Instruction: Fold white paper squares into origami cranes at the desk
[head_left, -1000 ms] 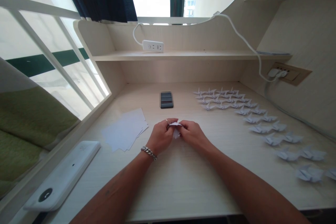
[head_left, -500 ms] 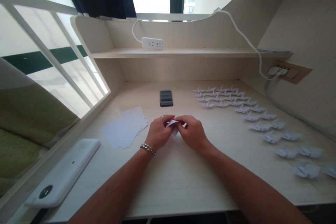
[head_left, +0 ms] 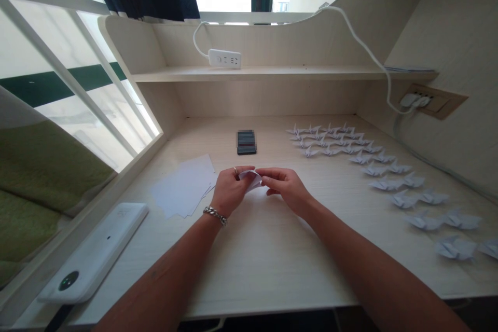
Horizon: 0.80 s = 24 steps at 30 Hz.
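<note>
A small, partly folded piece of white paper (head_left: 252,179) is held just above the desk between both hands. My left hand (head_left: 229,191), with a ring and a chain bracelet, pinches its left side. Fingertips of my right hand (head_left: 286,187) pinch its right edge. A loose stack of white paper squares (head_left: 183,187) lies to the left of my hands. Rows of several folded white paper cranes (head_left: 373,170) run along the right side of the desk.
A small dark object (head_left: 246,142) lies on the desk (head_left: 264,259) beyond my hands. A white flat device (head_left: 95,251) rests at the front left edge. On the shelf is a power strip (head_left: 224,58); its white cable (head_left: 361,57) runs to a wall socket (head_left: 428,101).
Both hands have shifted slightly away from me with the paper. The right fingers have moved from over the paper to pinching its right edge.
</note>
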Each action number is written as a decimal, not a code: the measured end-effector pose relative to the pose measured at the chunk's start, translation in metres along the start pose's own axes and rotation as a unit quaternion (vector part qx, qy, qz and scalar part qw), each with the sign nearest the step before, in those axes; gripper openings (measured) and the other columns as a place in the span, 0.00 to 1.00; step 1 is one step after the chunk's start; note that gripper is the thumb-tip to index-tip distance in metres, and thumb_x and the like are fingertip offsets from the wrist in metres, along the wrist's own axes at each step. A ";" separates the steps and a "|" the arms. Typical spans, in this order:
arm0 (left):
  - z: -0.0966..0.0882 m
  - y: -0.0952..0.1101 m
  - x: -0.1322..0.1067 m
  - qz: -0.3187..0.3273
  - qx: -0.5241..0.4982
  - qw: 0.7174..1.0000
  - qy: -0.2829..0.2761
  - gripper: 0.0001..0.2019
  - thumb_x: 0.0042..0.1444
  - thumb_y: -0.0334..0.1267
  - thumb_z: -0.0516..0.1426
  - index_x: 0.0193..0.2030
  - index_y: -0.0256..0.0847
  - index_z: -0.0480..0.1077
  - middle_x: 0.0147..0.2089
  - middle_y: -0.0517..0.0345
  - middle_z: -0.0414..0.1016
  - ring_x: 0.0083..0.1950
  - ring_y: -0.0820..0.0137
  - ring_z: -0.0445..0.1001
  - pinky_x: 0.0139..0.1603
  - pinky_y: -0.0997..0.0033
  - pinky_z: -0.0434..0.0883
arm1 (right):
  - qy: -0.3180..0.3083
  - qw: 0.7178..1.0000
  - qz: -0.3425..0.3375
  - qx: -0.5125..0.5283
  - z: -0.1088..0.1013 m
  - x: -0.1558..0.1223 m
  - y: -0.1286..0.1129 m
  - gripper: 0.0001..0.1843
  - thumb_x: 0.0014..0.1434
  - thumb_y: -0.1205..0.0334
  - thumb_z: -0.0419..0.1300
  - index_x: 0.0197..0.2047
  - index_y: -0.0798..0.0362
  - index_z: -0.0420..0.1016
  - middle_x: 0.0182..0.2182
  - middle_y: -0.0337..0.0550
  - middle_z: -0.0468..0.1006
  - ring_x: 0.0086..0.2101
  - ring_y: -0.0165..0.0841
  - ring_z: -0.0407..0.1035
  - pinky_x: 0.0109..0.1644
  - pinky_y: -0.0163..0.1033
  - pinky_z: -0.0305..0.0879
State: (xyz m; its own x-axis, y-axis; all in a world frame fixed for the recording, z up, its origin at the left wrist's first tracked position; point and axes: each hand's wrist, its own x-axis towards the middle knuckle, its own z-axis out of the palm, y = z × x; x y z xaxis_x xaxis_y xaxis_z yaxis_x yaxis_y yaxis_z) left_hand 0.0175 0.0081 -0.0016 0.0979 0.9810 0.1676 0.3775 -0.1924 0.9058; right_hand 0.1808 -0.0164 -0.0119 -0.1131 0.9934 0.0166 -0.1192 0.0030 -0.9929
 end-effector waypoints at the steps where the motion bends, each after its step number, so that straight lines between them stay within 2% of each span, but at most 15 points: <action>1: 0.000 0.001 0.000 -0.004 -0.004 1.000 -0.002 0.16 0.50 0.43 0.61 0.42 0.36 0.79 0.39 0.52 0.82 0.38 0.63 0.78 0.37 0.70 0.71 | -0.001 1.000 0.002 0.010 0.000 0.000 -0.001 0.18 0.48 0.55 0.66 0.43 0.52 0.81 0.36 0.44 0.80 0.35 0.33 0.71 0.32 0.35 0.67; 11: 0.001 -0.002 -0.001 -0.002 -0.038 0.999 -0.035 0.20 0.48 0.49 0.63 0.42 0.35 0.79 0.38 0.52 0.82 0.39 0.63 0.78 0.36 0.71 0.70 | 0.014 1.000 -0.001 -0.014 -0.001 0.002 0.002 0.21 0.46 0.51 0.68 0.43 0.52 0.81 0.31 0.43 0.79 0.32 0.30 0.70 0.31 0.33 0.66; 24: 0.003 -0.001 -0.003 0.055 0.000 0.997 -0.057 0.16 0.53 0.49 0.59 0.38 0.38 0.80 0.37 0.55 0.82 0.38 0.65 0.78 0.35 0.73 0.69 | 0.034 0.996 -0.063 -0.058 0.000 0.004 0.006 0.17 0.45 0.55 0.69 0.39 0.54 0.82 0.32 0.44 0.82 0.29 0.30 0.70 0.32 0.36 0.65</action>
State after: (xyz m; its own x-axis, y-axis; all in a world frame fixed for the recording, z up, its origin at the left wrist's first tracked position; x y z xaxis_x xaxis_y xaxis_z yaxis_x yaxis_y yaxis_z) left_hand 0.0192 0.0053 -0.0042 0.2421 0.9448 0.2206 0.3588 -0.2984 0.8844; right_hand 0.1801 -0.0124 -0.0177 -0.0363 0.9897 0.1382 -0.0140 0.1377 -0.9904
